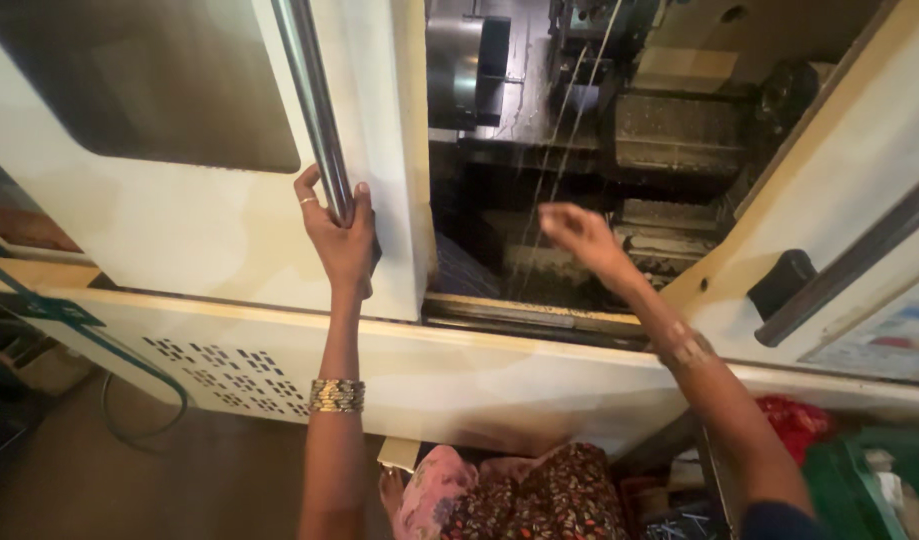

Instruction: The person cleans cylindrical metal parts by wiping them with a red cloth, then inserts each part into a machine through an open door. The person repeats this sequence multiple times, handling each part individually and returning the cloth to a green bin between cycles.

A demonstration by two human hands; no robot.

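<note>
Sliding door: cream panel with a dark window, standing at the left of the machine opening; its right edge borders the open gap.
Door handle: polished steel bar, long axis near vertical, leaning slightly to the left at the top — mounted just inside the door's right edge.
Left hand: closed around the lower end of the door handle, fingers wrapped from the left, thumb on the right side; a ring shows on one finger and a banded bangle on the forearm.
Relation: the bar runs upward from the grip, so the hand sits at its bottom end; the opening lies directly to the right of it.
Machine interior: dark bay with a round chuck at upper left and a tool block to the right.
Right hand: blurred, raised in front of the opening — holds nothing visible, fingers loosely curled, well apart from the handle.
Nearer hand: the left, already on the bar.
</note>
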